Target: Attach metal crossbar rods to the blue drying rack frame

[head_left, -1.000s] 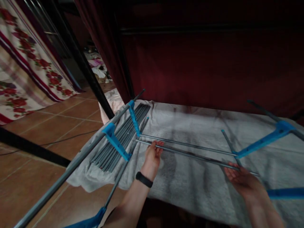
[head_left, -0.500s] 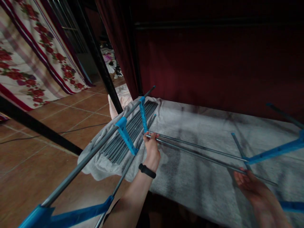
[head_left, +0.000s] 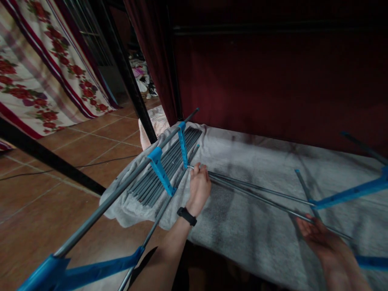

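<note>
My left hand [head_left: 199, 186], with a black band on the wrist, is closed around the left end of a thin grey metal rod [head_left: 266, 202], close to a blue plastic bracket [head_left: 182, 144]. The rod runs right across a grey cloth [head_left: 242, 226] to my right hand [head_left: 315, 235], which lies palm up under its right end, fingers loosely curled on it. A second grey rod [head_left: 260, 188] lies just behind it, joined to a blue bar [head_left: 351, 193] at the right. Another blue bracket [head_left: 160, 170] sits on a long grey pole [head_left: 121, 190].
A bundle of grey rods [head_left: 165, 165] lies on the cloth's left end. A black post [head_left: 130, 81] stands behind it, a flowered curtain [head_left: 39, 72] hangs at far left over a tiled floor [head_left: 60, 182]. A dark red drape [head_left: 273, 81] fills the back.
My left hand has slid left along the rod to the blue bracket and closed over its end. The right hand stays under the rod's right end. The view has shifted slightly.
</note>
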The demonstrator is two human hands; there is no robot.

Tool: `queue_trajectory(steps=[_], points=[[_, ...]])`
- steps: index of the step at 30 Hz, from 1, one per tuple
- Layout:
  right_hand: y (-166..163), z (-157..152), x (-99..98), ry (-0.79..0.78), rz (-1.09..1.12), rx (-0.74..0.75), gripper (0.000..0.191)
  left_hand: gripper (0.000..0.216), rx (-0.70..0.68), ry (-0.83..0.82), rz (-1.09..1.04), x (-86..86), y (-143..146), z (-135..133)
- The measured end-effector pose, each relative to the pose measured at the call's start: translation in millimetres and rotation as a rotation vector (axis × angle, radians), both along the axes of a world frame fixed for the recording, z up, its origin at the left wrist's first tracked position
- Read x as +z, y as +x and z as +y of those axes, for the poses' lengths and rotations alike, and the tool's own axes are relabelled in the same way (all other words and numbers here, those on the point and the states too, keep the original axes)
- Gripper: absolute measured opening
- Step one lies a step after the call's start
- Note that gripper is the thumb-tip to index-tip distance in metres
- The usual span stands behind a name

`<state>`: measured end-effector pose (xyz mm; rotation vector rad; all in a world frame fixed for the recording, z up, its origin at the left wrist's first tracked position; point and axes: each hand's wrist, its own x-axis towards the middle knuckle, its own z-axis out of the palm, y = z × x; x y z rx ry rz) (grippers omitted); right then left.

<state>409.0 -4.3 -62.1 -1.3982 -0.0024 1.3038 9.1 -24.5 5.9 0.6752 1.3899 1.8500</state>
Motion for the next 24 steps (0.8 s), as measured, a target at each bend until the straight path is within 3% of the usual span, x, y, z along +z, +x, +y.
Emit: queue_trajectory(steps=[3,7,12,15,17,19,24], points=[[5.7,1.3,-6.3,0.02,-0.013,-0.003,0.038,0.041,-0.119,-0.031,0.051,-4.6,3.0,-4.7],[5.7,2.3,-6.6,-0.01,-0.003,-0.005,0.032,0.041,-0.142,-0.11,0.373,-2.5,7.2,-10.0],[-10.2,-1.6,10.2,-0.018,-0.002,-0.042,0.032,0.027,-0.15,-0.399,0.677,2.6,7.9,-11.6],[-18.5,-3.8,19.6,-0.032,-0.003,-0.057,0.03,0.027,-0.269,-0.513,1.056,3.8,8.2,-11.8],[-21.3,-4.5,23.3,-0.031,0.004,-0.057,0.029,0.032,-0.353,-0.542,1.402,4.1,9.1,-11.5],[-22.4,-4.4,25.2,-0.036,0.019,-0.061,0.03,0.033,-0.392,-0.551,1.61,3.8,10.6,-10.9],[-21.5,-3.2,24.1,-0.07,0.018,-0.063,0.032,0.029,-0.407,-0.529,1.675,1.3,15.5,-11.3]])
